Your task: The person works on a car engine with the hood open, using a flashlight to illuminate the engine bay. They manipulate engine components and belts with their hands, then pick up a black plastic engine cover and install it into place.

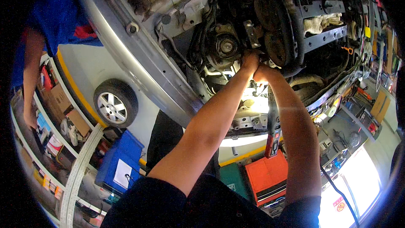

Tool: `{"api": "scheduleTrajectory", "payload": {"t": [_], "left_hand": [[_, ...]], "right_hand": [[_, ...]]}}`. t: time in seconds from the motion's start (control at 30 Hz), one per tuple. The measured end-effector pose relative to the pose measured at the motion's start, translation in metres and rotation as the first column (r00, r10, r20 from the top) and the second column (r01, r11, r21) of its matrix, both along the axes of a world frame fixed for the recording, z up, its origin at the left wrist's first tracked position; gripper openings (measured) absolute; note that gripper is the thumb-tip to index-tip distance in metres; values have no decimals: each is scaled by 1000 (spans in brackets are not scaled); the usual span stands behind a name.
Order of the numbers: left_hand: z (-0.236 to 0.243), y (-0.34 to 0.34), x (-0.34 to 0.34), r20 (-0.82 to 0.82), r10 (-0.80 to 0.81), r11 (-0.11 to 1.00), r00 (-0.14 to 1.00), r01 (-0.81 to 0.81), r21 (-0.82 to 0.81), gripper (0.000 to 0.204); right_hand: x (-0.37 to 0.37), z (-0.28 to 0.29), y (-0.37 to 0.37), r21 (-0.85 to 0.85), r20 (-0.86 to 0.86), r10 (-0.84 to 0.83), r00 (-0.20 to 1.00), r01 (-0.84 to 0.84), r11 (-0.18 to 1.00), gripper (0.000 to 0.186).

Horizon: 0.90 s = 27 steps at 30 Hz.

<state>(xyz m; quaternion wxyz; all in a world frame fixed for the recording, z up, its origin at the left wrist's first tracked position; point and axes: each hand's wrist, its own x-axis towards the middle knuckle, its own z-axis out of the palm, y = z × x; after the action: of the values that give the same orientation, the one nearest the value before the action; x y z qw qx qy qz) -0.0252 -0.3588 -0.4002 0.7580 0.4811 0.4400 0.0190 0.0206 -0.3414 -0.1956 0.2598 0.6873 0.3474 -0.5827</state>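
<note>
Both my arms reach down into a car's engine bay, close together. My left hand (250, 60) is deep beside a round mount with a central bolt (228, 47), just below a metal bracket (252, 33). Its fingers are hidden among the parts. Right against it, my right hand (265, 74) is bent inward next to the black engine cover (270, 27); its fingertips are out of sight too. What either hand touches cannot be made out. By my right forearm, a red and black work light (273, 137) stands upright, and bright light falls below my hands.
A silver fender (126, 55) curves along the left. Beyond it are a wheel (113, 103), a blue case (122, 160) and metal shelving (78, 164). A person in blue (55, 12) stands at upper left. A red toolbox (266, 175) lies past the car's front.
</note>
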Motion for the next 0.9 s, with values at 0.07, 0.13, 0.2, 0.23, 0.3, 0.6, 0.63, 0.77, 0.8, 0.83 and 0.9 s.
{"api": "scheduleTrajectory", "payload": {"t": [0.07, 0.13, 0.2, 0.23, 0.3, 0.6, 0.63, 0.77, 0.8, 0.83, 0.9], "left_hand": [[21, -5, 7, -13, 37, 977, 999, -39, -208, 44], [77, 12, 3, -110, -38, 985, 993, 19, -172, 53], [80, 11, 2, -153, -106, 993, 982, 99, -58, 63], [68, 7, 3, -166, -144, 988, 976, 149, 24, 68], [37, 10, 0, -187, -151, 983, 971, 167, 71, 72], [55, 21, -4, 174, 44, 877, 984, 45, -478, 38], [16, 15, -15, 306, 184, 885, 934, -22, -465, 32], [74, 23, -18, -109, -76, 994, 991, 67, -86, 25], [115, 32, -19, -51, 95, 928, 994, -107, -357, 28], [161, 44, -19, -83, 280, 760, 956, -274, -589, 32], [175, 68, -28, 0, 226, 722, 974, -167, -671, 27]], "right_hand": [[15, -52, -48, 16, -13, 20, 1000, -20, 1000, 38], [12, -35, -47, 44, -70, 28, 997, -25, 999, 35], [12, -62, -72, 101, -120, 147, 982, -135, 986, 30], [11, -84, -87, 80, -121, 121, 985, -112, 990, 32], [12, -40, -40, 61, -124, 112, 986, -105, 993, 31], [7, 65, 14, 101, 36, 40, 999, -44, 994, 30], [3, 74, 20, 199, 44, 30, 999, -38, 979, 30], [-27, 154, -1, 613, 168, -428, 888, 246, 751, 26], [-35, 165, -16, 698, 174, -584, 793, 319, 641, 25], [-43, 171, -33, 780, 127, -737, 664, 392, 488, 24], [-65, 179, -51, 928, 43, -878, 477, 306, 212, 17]]}}
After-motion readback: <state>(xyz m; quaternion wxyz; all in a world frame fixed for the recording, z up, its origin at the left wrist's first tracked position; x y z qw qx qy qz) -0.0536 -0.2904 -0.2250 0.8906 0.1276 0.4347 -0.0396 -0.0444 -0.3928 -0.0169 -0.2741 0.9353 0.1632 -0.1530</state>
